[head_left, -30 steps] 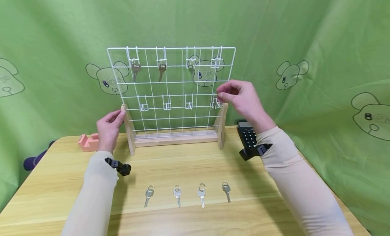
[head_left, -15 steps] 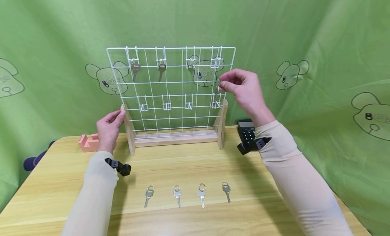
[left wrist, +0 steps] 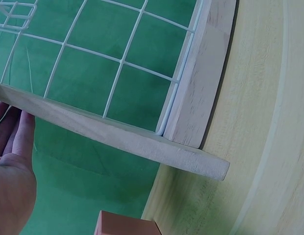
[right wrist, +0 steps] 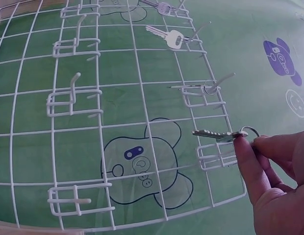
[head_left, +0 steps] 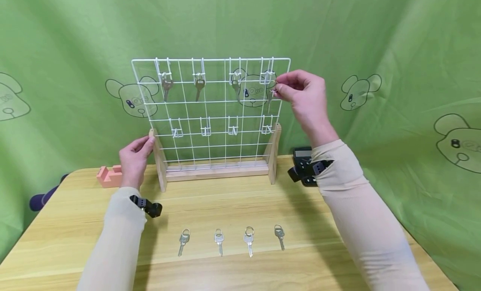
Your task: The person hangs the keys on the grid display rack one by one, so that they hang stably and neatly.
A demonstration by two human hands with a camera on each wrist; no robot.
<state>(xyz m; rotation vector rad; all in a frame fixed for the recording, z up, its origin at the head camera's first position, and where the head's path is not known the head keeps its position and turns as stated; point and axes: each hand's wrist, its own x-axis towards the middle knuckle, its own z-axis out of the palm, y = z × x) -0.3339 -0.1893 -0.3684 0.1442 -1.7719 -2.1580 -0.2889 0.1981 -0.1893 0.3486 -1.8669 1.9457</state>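
Note:
My right hand (head_left: 306, 94) pinches a key (right wrist: 218, 135) by its ring (right wrist: 251, 130), close to the top-right hook (head_left: 267, 77) of a white wire grid rack (head_left: 216, 102). The key's blade hangs down below the fingertips in the head view. Three other keys, such as the far-left key (head_left: 167, 87), hang from the remaining top-row hooks. My left hand (head_left: 134, 159) grips the upper end of the rack's left wooden leg (head_left: 159, 161); in the left wrist view its fingers (left wrist: 25, 134) reach behind that leg.
Several keys with rings lie in a row on the wooden table (head_left: 210, 203), including the leftmost key (head_left: 183, 239). The lower-row hooks, such as the right hook (head_left: 267, 129), carry no keys. A pink block (head_left: 110, 176) stands left; a black calculator (head_left: 302, 156) lies right. Green curtain (head_left: 398, 44) surrounds the table.
My right hand has risen from the lower-right hook to beside the top-right hook, carrying the key up off the lower row. The left hand has stayed on the wooden leg.

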